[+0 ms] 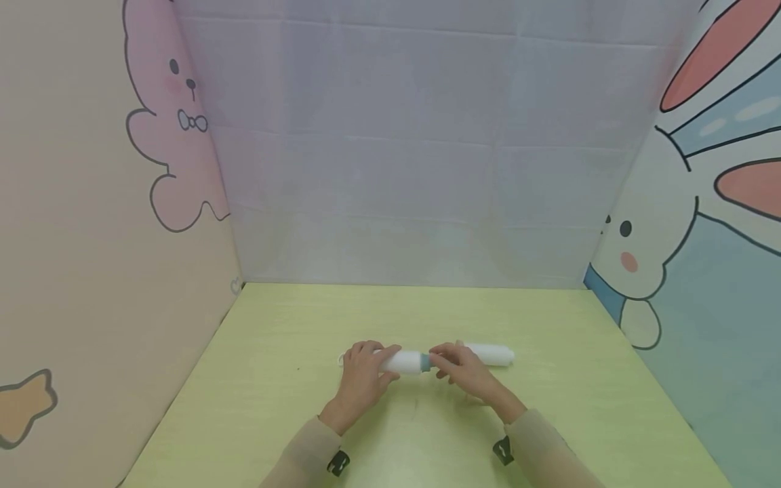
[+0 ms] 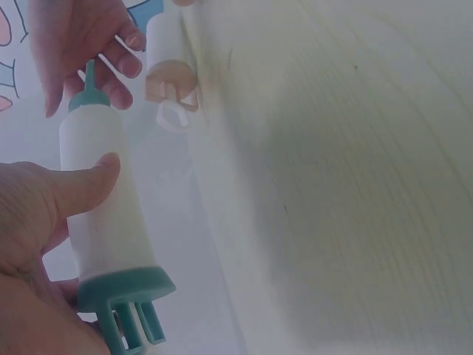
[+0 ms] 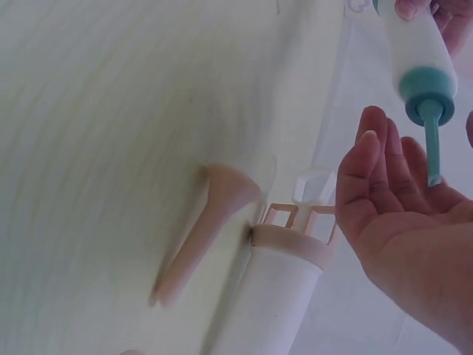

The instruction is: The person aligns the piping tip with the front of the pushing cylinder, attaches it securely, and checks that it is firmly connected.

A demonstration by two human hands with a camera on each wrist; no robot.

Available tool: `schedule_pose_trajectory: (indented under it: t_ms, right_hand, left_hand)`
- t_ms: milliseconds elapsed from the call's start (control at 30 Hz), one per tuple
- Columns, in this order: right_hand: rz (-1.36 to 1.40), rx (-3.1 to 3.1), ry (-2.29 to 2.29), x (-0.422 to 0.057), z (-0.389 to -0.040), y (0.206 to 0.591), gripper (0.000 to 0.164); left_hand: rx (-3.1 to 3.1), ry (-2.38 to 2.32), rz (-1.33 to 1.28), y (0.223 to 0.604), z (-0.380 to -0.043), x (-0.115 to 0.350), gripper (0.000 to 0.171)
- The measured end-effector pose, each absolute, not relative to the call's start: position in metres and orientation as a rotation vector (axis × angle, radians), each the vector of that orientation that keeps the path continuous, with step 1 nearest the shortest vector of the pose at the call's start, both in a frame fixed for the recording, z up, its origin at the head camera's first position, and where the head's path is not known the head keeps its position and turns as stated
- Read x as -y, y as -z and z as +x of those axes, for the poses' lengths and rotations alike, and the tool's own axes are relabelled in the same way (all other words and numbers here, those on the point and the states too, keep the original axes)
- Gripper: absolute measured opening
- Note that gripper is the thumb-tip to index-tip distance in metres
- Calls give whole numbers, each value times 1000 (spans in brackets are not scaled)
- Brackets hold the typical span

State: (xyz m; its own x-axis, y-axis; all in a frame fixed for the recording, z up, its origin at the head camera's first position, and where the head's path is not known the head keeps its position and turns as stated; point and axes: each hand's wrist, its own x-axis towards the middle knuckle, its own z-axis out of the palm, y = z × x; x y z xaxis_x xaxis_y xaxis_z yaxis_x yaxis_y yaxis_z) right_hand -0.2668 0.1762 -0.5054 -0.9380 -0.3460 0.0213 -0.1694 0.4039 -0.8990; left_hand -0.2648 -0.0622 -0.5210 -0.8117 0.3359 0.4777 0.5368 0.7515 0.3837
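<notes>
My left hand [image 1: 361,371] grips a white bottle-like cylinder [image 1: 405,362] around its body and holds it lying sideways above the table. In the left wrist view, its thumb crosses the white wall, with a slotted teal end piece [image 2: 126,292] below and a narrow teal nozzle [image 2: 90,92] at the far end. Close around that nozzle is my right hand [image 1: 468,373], its fingers loosely bent and apart. Just beyond it lies a second white cylinder [image 1: 491,354] with a peach slotted end [image 3: 292,244]. Beside that, a peach funnel-shaped piece [image 3: 211,222] rests on the table.
The pale yellow-green table [image 1: 274,407] is bounded by a whitish back sheet [image 1: 390,169]. Cartoon-printed panels stand to the left [image 1: 91,237] and right [image 1: 720,312]. A whitish loop [image 3: 314,185] extends from the second cylinder's peach end.
</notes>
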Motion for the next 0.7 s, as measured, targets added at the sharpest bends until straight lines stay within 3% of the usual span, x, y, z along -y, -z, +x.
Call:
schedule_pose_trajectory:
  t_ms: [367,700]
  right_hand:
    - [-632,-2545,1643,-173,-267,511,50]
    - [-675,-2588,1611,-171,-270,515,30]
  left_hand:
    - [2576,737,-672,523,-266,63,45]
    - [2572,741,-685,525,-268,65,45]
